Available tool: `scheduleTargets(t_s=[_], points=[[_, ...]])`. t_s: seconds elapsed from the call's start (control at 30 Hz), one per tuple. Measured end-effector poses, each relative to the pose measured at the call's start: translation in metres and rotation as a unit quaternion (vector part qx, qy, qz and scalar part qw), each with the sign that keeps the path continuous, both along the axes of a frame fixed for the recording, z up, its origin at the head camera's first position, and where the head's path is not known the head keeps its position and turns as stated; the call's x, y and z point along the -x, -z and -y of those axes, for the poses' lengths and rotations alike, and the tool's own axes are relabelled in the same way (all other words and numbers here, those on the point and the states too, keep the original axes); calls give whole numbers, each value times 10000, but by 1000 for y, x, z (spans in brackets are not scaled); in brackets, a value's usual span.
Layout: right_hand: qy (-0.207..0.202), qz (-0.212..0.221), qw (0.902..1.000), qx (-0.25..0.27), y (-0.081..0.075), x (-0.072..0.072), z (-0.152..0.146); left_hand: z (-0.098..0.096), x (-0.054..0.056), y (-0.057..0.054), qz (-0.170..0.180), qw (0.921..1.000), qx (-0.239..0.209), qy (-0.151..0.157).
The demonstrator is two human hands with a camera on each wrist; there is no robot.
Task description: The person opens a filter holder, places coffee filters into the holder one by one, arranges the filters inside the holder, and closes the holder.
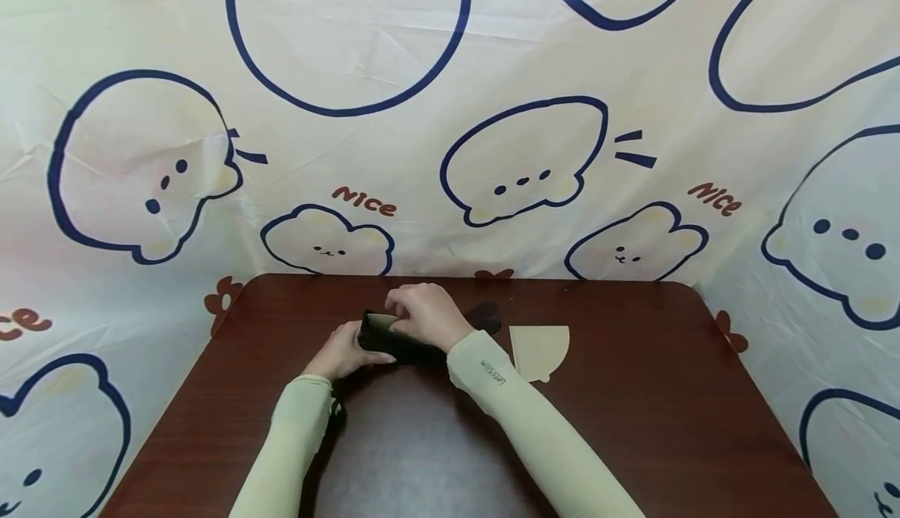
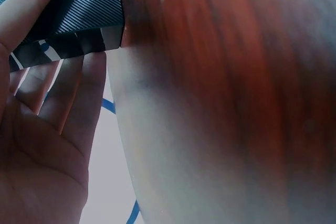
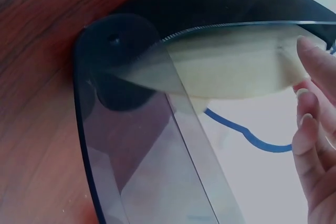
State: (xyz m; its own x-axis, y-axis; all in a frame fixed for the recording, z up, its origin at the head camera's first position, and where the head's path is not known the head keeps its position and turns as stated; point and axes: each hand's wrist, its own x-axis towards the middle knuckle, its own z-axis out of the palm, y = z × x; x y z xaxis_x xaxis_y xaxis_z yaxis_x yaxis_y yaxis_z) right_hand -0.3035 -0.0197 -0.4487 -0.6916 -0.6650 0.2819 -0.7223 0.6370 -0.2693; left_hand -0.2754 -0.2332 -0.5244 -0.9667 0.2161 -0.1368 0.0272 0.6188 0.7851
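Note:
A black ribbed case (image 1: 404,344) stands on its long side at the far middle of the table, its opening facing up. Its left end is in my left hand (image 1: 342,352), thumb over the near ribbed face (image 2: 86,3) and fingers under the narrow end. My right hand (image 1: 430,315) reaches over the opening and pinches the edge of a cream sheet (image 3: 236,66), whose lower part lies inside the case. In the right wrist view, a see-through flap (image 3: 142,166) with a dark rounded end spreads out from the case.
A cream quarter-round sheet (image 1: 541,350) with a small tab lies on the table right of the case. The brown table (image 1: 668,393) has its back edge just beyond my hands, against a printed curtain (image 1: 520,57) that also hangs at both sides.

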Motion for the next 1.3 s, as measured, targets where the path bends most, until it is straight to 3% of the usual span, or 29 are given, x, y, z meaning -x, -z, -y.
scheduleTargets(t_s=[0.43, 0.67, 0.83, 1.1, 1.3], points=[[226, -103, 9980, 588, -25, -13, -38, 0, -1, 0, -73, 9997, 231, -33], [645, -277, 9919, 1062, -38, -13, -83, -1, -4, 0, -129, 9993, 361, -5], [1134, -58, 9867, 1161, -41, -11, -119, 0, -4, 0, -191, 9993, 325, 17], [1875, 66, 9715, 1447, -26, -6, -183, -1, -5, -1, -187, 9993, 327, 17], [2474, 604, 9572, 1372, -7, -3, -221, -2, -6, -3, -133, 9995, 292, 35]])
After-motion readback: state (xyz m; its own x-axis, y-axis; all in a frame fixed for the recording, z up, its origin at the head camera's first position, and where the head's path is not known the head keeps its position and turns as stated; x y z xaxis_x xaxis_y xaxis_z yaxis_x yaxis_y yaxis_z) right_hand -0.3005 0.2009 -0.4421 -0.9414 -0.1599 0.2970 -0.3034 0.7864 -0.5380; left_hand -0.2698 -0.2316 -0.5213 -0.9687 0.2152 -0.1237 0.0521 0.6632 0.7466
